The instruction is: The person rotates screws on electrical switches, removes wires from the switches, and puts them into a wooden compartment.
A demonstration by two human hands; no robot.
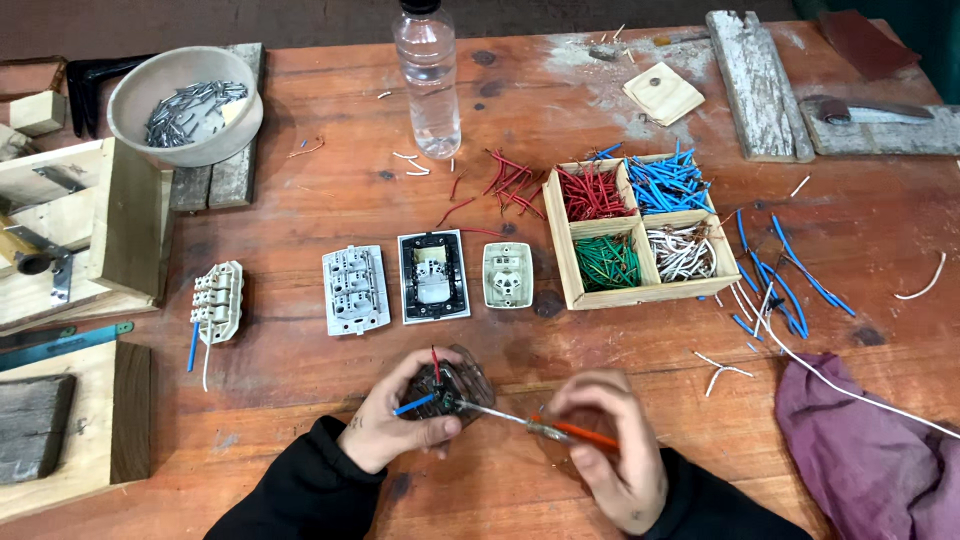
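- Near the front edge of the worktop, both hands work close together over one small part.
- Left hand is closed around a dark switch module, held just above the wood; a red wire stands up from it and a blue wire sticks out to the left.
- Right hand is clamped on an orange-handled screwdriver; its metal shaft runs left and the tip meets the module by the blue wire.
- Step in hand, as I judge it: a terminal screw is being turned on a wire end. Whether the screw is tight cannot be told.
- Next move calls for a steady hold on the module, the tip kept seated in the screw, the wire kept from slipping out.
- Beyond the hands: three white switch parts and one black-framed part in a row.
- Right of those, a wooden tray with four compartments of red, blue, green and white wire pieces.
- Loose blue offcuts lie beside a purple cloth.
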